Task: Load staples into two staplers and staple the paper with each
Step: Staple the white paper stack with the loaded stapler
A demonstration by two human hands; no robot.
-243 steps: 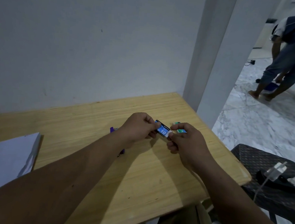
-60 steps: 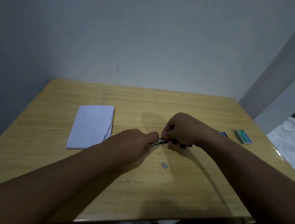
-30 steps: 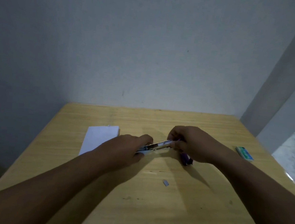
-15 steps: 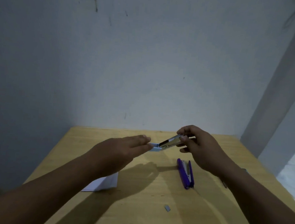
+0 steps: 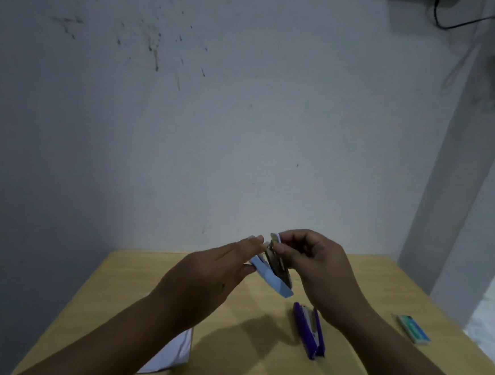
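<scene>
Hands meet above the table (image 5: 381, 274), left hand (image 5: 203, 284) and right hand (image 5: 314, 263) both pinching the open blue stapler (image 5: 274, 281); staples should seat straight, purple stapler (image 5: 309, 331) waiting at five o'clock.

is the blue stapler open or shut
Open. The blue stapler is held above the table, its metal magazine splayed away from the blue body. The left hand and right hand both grip it.
</scene>
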